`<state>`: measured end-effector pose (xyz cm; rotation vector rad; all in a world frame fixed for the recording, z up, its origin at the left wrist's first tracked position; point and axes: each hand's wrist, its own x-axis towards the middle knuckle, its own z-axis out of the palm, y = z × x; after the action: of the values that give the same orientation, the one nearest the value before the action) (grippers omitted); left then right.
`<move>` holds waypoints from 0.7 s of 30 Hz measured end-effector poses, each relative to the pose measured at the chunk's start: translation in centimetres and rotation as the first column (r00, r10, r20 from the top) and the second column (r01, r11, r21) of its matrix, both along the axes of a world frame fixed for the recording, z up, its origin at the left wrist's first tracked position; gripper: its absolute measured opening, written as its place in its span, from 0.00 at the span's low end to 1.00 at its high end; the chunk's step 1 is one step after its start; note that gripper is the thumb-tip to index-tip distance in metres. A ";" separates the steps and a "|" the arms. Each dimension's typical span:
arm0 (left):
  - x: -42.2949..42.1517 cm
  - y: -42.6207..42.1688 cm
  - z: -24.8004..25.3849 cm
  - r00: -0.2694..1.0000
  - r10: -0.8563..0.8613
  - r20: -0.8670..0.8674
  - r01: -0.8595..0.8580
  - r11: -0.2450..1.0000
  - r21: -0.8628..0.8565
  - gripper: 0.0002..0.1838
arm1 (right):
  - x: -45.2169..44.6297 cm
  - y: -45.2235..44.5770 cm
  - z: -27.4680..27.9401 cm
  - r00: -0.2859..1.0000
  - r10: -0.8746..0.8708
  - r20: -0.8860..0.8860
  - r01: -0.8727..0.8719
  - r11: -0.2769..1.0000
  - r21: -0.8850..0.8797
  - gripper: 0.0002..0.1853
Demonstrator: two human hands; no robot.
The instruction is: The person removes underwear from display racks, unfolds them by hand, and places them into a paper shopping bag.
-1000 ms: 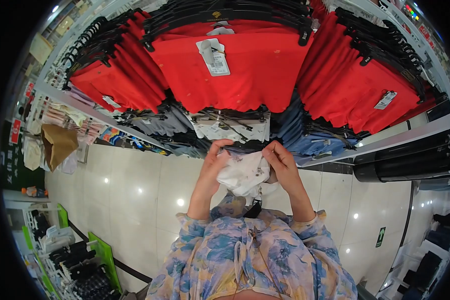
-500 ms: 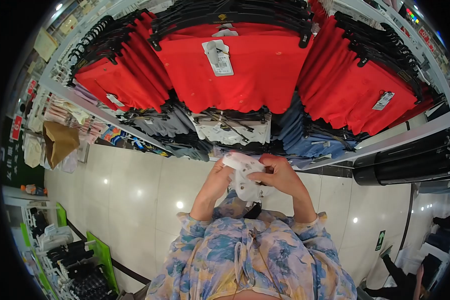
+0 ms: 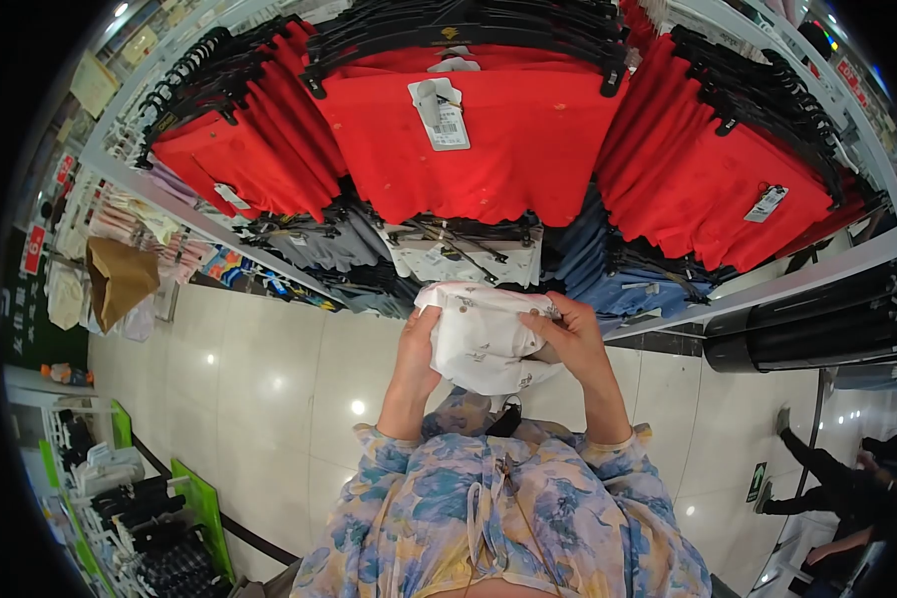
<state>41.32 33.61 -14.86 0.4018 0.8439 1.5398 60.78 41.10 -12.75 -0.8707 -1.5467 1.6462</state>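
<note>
Between my hands a white garment (image 3: 483,339) with small dark printed motifs and brown dots is spread out at waist height; its kind is not plain, though it looks like underwear. My left hand (image 3: 415,351) grips its left edge, with the thumb on top. My right hand (image 3: 574,339) pinches the upper right edge between thumb and fingers. The undersides of the fingers are hidden behind the cloth. Just beyond the garment hang light printed garments (image 3: 458,257) on the rack's lower level.
Red garments (image 3: 468,149) with tags hang on black hangers across the rack, with blue ones (image 3: 633,289) below. A metal rail (image 3: 817,264) runs at right, above black cylinders (image 3: 807,324). A brown paper bag (image 3: 120,282) is at left. A person (image 3: 837,488) is at lower right.
The white garment, bunched up before, is now spread wider and flatter. My hands have moved apart. The person at lower right has shifted up in view.
</note>
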 end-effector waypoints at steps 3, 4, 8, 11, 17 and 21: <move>0.3 0.1 0.6 0.999 0.012 -0.046 -0.013 1.000 -0.012 0.19 | -0.3 0.0 0.0 0.997 0.009 -0.077 -0.012 0.999 -0.033 0.12; 0.4 0.0 0.5 0.999 0.012 -0.046 -0.013 1.000 -0.013 0.19 | -0.7 -0.4 0.3 0.992 0.038 -0.118 -0.044 0.998 -0.051 0.16; 1.8 -0.1 0.7 0.958 -0.238 -0.159 0.251 0.966 0.067 0.21 | -0.9 -0.5 1.3 0.951 0.166 0.260 -0.207 0.968 0.139 0.30; 2.7 0.5 1.4 0.887 -0.248 -0.390 0.331 0.930 0.162 0.23 | -0.8 0.0 -1.6 0.996 0.056 0.069 -0.066 0.987 0.146 0.24; 3.2 0.5 -1.4 0.648 -0.215 -0.731 0.412 0.906 0.099 0.31 | 0.7 -0.5 -1.0 0.990 0.082 -0.111 -0.095 0.988 -0.120 0.17; 3.2 0.0 -6.4 0.653 -0.322 -0.685 0.389 0.919 -0.061 0.26 | 0.9 -0.2 -1.0 0.989 0.060 -0.134 -0.076 0.990 -0.122 0.16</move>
<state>44.56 33.58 -21.24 1.1946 1.1749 1.0390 61.71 40.91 -13.79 -0.7664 -1.4088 1.8295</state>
